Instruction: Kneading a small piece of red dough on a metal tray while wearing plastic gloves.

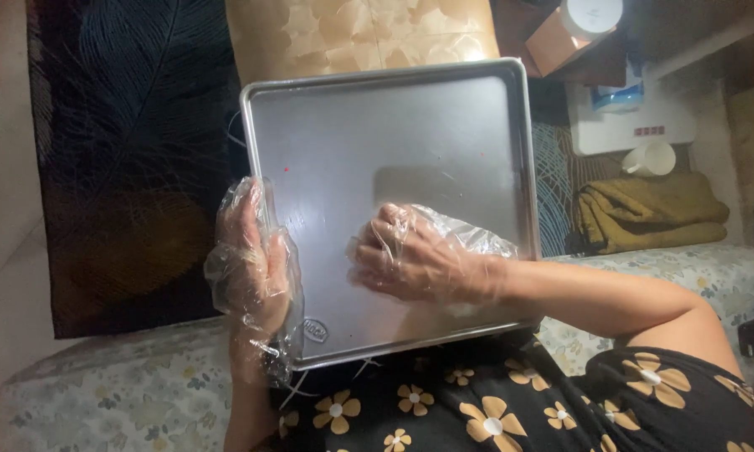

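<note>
So I've got the metal baking tray (394, 134) propped on my lap, tilted up toward me. Left hand (256, 259) grips its left edge; right hand (415, 259) lies flat on the inside, fingers spread, seemingly mid-wipe (both in loose plastic gloves). Next move probably needs a firm left grip while the right covers the upper corners.

Tray (394, 125) on lap — mug (651, 158), towel (653, 211) right

Top right: a tan cardboard box (551, 40), tilted, beside a white round container (592, 14). Just below, a blue and white packet (618, 97). On the metal tray (444, 117), near the bottom left corner, a small oval stamped mark (315, 330).
</note>
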